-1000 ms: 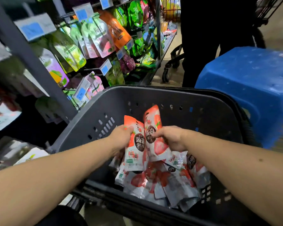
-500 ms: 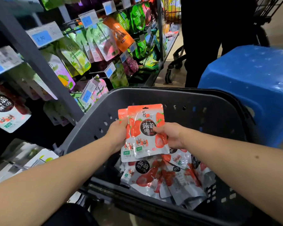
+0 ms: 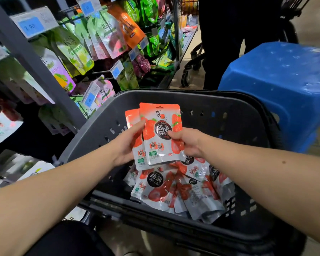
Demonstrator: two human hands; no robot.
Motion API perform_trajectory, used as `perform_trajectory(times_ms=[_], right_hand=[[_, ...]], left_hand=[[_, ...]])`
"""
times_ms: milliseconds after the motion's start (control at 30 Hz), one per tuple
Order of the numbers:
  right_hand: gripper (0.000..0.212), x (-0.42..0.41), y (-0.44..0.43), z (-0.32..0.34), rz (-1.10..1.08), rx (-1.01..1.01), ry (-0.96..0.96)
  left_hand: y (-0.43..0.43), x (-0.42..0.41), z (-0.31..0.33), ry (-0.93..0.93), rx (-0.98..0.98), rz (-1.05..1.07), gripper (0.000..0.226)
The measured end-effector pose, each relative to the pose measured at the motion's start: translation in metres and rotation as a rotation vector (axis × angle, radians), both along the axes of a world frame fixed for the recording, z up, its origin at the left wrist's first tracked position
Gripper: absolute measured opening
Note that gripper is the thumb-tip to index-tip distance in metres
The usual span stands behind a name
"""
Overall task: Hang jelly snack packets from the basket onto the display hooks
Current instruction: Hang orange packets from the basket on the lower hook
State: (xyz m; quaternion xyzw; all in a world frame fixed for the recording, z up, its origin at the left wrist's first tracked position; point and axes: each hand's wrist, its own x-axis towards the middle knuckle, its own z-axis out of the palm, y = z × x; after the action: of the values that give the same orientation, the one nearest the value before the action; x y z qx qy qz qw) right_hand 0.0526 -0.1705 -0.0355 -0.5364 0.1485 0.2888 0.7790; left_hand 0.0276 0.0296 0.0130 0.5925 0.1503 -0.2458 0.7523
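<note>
Jelly snack packets (image 3: 160,145), seemingly two, long axis upright over basket (image 3: 233,126); left hand (image 3: 126,145) and right hand (image 3: 189,143) both grip them.

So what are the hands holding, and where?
Two overlapping red-and-white plastic jelly packets: the left hand grips their left edges, the right hand pinches the front one's right edge, mid-height.

There are two bare hands, one left hand (image 3: 127,145) and one right hand (image 3: 187,143), and together they hold two red-and-white plastic jelly packets (image 3: 161,145). In the near pile of the same packets (image 3: 155,189) I count at least five; the exact number cannot be told. There is one dark grey plastic basket (image 3: 211,97), one blue plastic stool (image 3: 284,85) at the far right, and at least five blue-and-white price tags (image 3: 33,24) at the far left.
</note>
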Motion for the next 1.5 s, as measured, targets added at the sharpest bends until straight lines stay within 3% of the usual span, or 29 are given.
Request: perform_trajectory(times_ms=[133,233,433,600,667,700,767,833,867,933,1067,1167,1267,1333,1400,1500], right_hand=[[0.018,0.008,0.004,-0.001,-0.067,0.087,0.011],[0.017,0.006,0.012,-0.001,-0.068,-0.058,-0.081],[0.029,-0.002,0.018,-0.003,-0.032,-0.157,-0.085],[0.022,-0.001,-0.016,0.005,0.228,-0.172,0.024],[0.022,-0.001,-0.038,0.001,0.228,-0.183,0.079],[0.027,-0.002,-0.046,-0.004,0.228,-0.285,0.082],[0.027,-0.005,-0.055,-0.011,0.328,-0.793,-0.043],[0.035,-0.008,-0.057,-0.023,0.647,-1.367,-0.22],[0.039,-0.011,-0.059,-0.031,0.808,-1.561,-0.307],[0.044,-0.014,-0.063,-0.054,0.988,-1.728,-0.258],[0.075,-0.019,-0.06,-0.081,0.887,-1.777,-0.031],[0.107,-0.016,-0.054,-0.1,0.811,-1.773,-0.02],[0.084,-0.008,-0.06,-0.135,0.881,-1.631,-0.095],[0.073,-0.022,-0.048,-0.103,0.626,-1.564,0.028],[0.059,-0.028,-0.044,-0.089,0.521,-1.494,0.107],[0.064,-0.031,-0.046,-0.068,0.592,-1.44,0.039]], left_hand=[[0.001,-0.001,0.004,0.0,0.036,-0.06,0.04],[-0.002,0.001,-0.004,-0.047,0.172,-0.1,0.049],[0.001,0.008,-0.023,-0.067,0.373,-0.055,0.037],[-0.007,0.015,-0.03,-0.167,0.581,-0.095,0.025],[-0.008,0.016,-0.036,-0.215,0.661,-0.134,0.023],[-0.008,0.016,-0.04,-0.226,0.701,-0.161,0.023],[-0.007,0.014,-0.045,-0.227,0.73,-0.205,0.022],[-0.006,0.014,-0.047,-0.219,0.737,-0.243,0.026],[-0.006,0.014,-0.048,-0.218,0.733,-0.249,0.028],[-0.007,0.013,-0.046,-0.215,0.708,-0.246,0.023],[-0.005,0.015,-0.045,-0.21,0.682,-0.21,0.016],[0.0,0.017,-0.046,-0.204,0.708,-0.2,0.02],[0.004,0.018,-0.046,-0.153,0.692,-0.179,0.03],[0.008,0.018,-0.046,-0.128,0.672,-0.166,0.051],[0.014,0.025,-0.057,-0.114,0.664,-0.165,0.072],[0.018,0.026,-0.057,-0.107,0.655,-0.148,0.066]])
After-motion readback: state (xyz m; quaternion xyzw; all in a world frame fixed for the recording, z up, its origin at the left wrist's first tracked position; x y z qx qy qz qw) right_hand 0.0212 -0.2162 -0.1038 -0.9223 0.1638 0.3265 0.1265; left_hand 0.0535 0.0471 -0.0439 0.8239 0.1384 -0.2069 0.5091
